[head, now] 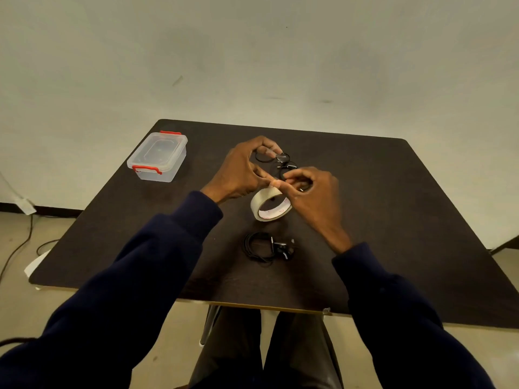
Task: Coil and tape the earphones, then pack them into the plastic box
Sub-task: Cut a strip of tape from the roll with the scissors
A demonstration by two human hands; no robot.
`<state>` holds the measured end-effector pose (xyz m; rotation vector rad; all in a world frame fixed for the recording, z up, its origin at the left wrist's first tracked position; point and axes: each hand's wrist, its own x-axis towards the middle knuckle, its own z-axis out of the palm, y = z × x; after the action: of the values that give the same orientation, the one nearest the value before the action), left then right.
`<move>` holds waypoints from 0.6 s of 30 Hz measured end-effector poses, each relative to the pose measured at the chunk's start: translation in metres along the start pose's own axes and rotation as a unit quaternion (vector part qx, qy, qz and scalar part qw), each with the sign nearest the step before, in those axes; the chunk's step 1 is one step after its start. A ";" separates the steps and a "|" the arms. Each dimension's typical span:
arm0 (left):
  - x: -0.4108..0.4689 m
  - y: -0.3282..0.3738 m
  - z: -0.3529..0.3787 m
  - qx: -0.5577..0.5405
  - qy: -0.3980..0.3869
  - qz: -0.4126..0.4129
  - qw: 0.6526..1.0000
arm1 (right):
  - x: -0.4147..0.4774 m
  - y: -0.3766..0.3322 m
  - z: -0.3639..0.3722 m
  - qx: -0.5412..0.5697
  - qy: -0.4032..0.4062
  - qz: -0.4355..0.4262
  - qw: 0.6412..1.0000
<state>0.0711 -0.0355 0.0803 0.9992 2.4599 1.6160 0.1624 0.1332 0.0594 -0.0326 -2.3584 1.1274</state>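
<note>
Earphones [266,249]: coiled bundle on the table [393,220], nearest us
Tape roll [271,206]: tilted, just beyond that bundle
Left hand [241,172]: we pinch the roll's top rim
Right hand [314,192]: pinching there too
Plastic box [157,157]: lidded, far left

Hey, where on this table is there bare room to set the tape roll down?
Bare: right side of the table, beyond the right hand; also the left patch between the plastic box and the left sleeve. Crowded down the middle: far earphones, tape roll, near coiled earphones.

One table [393,220]. One box [157,157], far left corner. One tape roll [271,204], centre. One earphone coil [264,248] toward near edge; further loops [280,161] beyond roll, count unclear.
</note>
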 end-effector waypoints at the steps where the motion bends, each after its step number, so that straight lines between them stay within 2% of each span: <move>1: -0.001 0.000 0.001 -0.003 0.005 -0.003 1.000 | 0.001 0.000 0.006 -0.010 -0.012 0.010 1.000; 8: -0.013 0.000 0.000 -0.022 0.054 -0.026 0.998 | 0.013 -0.007 0.015 -0.018 -0.040 0.010 0.999; 13: -0.023 -0.007 0.006 -0.059 0.075 -0.062 0.993 | 0.016 -0.002 0.021 -0.030 -0.014 0.009 0.999; 15: -0.028 -0.015 0.014 -0.105 0.091 -0.104 0.985 | 0.015 0.000 0.026 -0.031 0.000 0.019 0.999; 18: -0.036 -0.022 0.024 -0.237 0.104 -0.192 0.947 | 0.014 0.001 0.031 -0.026 -0.004 0.027 0.999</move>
<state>0.0977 -0.0401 0.0398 0.2771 2.0250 2.0869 0.1353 0.1147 0.0488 -0.1112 -2.4069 1.0937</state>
